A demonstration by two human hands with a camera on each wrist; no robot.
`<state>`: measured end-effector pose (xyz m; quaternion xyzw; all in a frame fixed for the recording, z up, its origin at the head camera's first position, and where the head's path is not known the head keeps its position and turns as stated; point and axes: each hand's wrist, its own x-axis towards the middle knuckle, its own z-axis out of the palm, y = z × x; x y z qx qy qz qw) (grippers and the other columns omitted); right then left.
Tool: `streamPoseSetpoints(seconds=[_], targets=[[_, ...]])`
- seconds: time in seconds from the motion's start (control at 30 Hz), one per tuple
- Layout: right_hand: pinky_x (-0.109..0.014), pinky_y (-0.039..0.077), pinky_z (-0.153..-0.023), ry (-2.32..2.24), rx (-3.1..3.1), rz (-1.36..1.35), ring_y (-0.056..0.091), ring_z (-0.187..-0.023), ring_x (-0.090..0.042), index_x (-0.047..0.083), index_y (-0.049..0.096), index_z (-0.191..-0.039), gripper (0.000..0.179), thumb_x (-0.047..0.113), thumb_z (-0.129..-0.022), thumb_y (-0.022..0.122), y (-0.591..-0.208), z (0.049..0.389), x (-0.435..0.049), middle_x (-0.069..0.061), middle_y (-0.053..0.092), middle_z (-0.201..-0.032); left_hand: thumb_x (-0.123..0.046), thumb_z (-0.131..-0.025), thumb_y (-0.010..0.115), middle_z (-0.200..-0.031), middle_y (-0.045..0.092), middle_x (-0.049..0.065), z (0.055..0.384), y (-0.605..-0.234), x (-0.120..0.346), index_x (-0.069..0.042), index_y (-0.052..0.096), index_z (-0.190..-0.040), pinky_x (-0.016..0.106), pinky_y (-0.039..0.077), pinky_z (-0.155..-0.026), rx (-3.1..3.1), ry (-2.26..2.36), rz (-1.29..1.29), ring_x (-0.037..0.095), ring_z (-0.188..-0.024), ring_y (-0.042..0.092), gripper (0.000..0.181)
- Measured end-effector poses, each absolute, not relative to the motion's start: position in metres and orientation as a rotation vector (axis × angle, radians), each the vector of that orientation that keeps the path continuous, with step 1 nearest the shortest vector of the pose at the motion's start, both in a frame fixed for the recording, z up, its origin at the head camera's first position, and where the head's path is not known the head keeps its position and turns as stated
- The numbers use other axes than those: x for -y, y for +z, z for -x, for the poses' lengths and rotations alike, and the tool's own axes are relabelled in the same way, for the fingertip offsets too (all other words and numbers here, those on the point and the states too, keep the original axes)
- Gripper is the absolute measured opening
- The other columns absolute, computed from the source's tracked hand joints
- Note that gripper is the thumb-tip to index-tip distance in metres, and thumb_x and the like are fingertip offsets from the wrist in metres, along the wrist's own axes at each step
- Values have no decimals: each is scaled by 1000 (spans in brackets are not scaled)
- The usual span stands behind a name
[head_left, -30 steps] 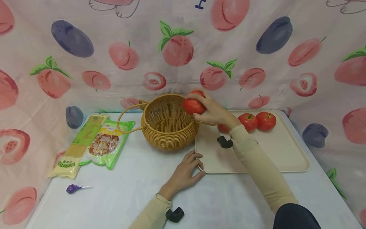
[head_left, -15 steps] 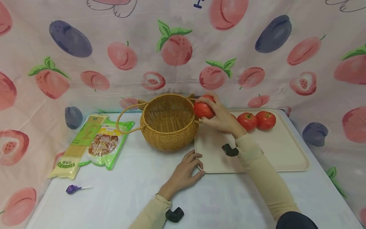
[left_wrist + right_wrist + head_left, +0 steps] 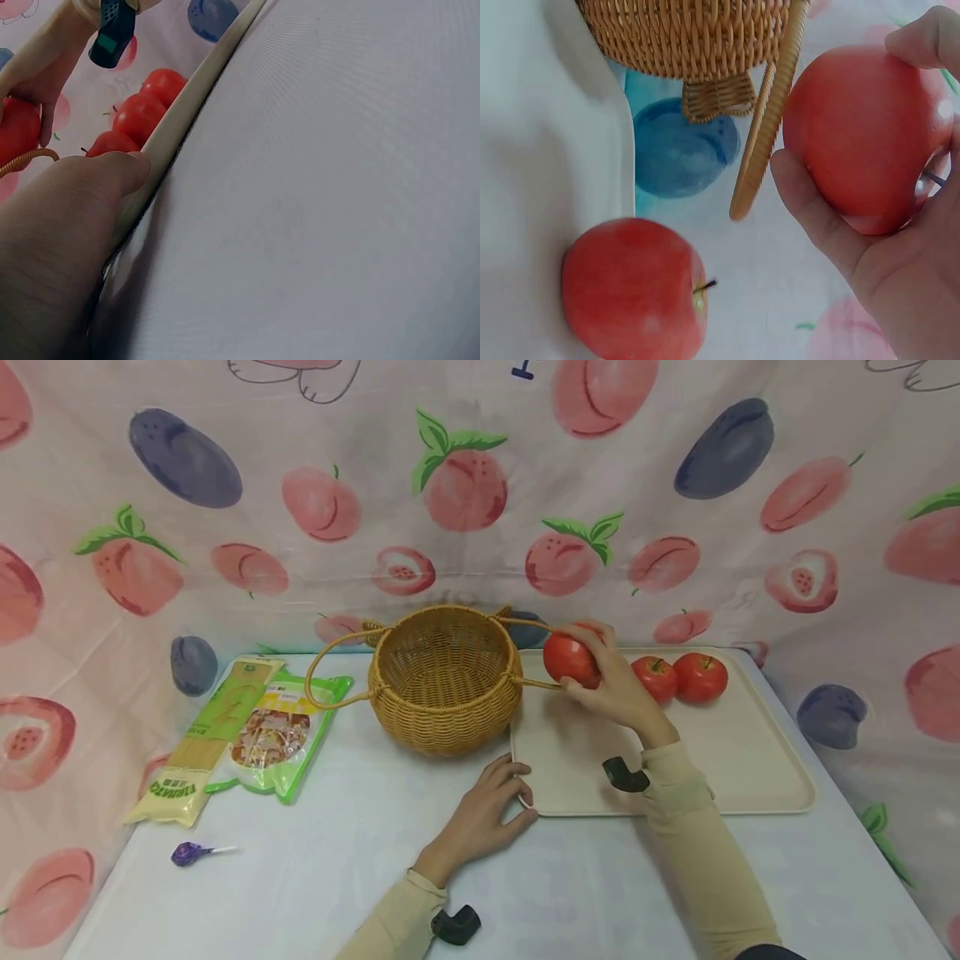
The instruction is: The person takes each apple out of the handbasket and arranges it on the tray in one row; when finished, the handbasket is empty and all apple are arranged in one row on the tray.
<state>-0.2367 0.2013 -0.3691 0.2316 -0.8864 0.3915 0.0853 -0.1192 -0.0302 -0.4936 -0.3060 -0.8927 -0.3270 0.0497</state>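
My right hand [image 3: 611, 681] holds a red apple [image 3: 570, 658] over the left back part of the cream tray [image 3: 750, 768], beside the wicker basket's right handle [image 3: 531, 682]. In the right wrist view, thumb and fingers wrap the held apple [image 3: 870, 139], close to the handle [image 3: 769, 142]. The round wicker basket [image 3: 442, 718] stands left of the tray, its inside bare where it shows. My left hand [image 3: 483, 814] rests at the tray's front left corner with loosely bent fingers; the left wrist view shows its thumb [image 3: 124, 171] against the rim.
More apples lie on the tray, including one apple [image 3: 700, 677] at the back and another apple [image 3: 634, 289] mostly hidden by my right hand in the head view. Left of the basket are a noodle pack [image 3: 213, 735], a green-edged food bag [image 3: 273, 739] and a purple lollipop [image 3: 187, 853].
My right hand has carried the apple rightward, from the basket's right rim to over the tray by the handle. The left hand has stayed at the tray corner.
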Motion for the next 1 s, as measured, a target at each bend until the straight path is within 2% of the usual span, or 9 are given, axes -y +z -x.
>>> streamPoseSetpoints(seconds=[0.17,0.33,0.57,0.77,1.0], targets=[[-61,40,-99,1209,2570,-684,36,-128,-26,28,34,-141,75,15,-78,73,-377,230,-216,-5,32,-143,-40,-89,61,-135,50,-3,117,-494,30,-25,57,-90,43,38,-112,2728,-980,938,24,-141,30,15],[-63,39,-98,1225,2551,-625,33,-130,-27,27,38,-137,70,14,-79,74,-385,225,-230,-5,31,-143,-38,-89,63,-134,50,-2,115,-492,32,-24,57,-90,43,37,-112,2726,-974,938,26,-140,32,15],[-60,41,-96,1196,2559,-583,37,-127,-27,30,36,-141,75,13,-79,74,-382,229,-252,-5,33,-142,-39,-89,62,-135,50,-3,115,-496,31,-26,56,-90,45,38,-111,2703,-992,934,26,-140,31,14],[-57,39,-95,1215,2574,-419,37,-125,-27,34,32,-143,78,16,-80,73,-377,229,-265,-8,36,-143,-38,-88,63,-134,51,-2,117,-495,31,-25,57,-90,44,38,-111,2691,-980,941,27,-139,33,14],[-52,37,-92,1216,2523,-316,37,-117,-20,31,37,-141,73,16,-80,74,-382,232,-284,-10,37,-137,-37,-88,64,-133,51,-2,121,-494,31,-24,57,-90,43,38,-111,2698,-990,944,27,-139,33,15]])
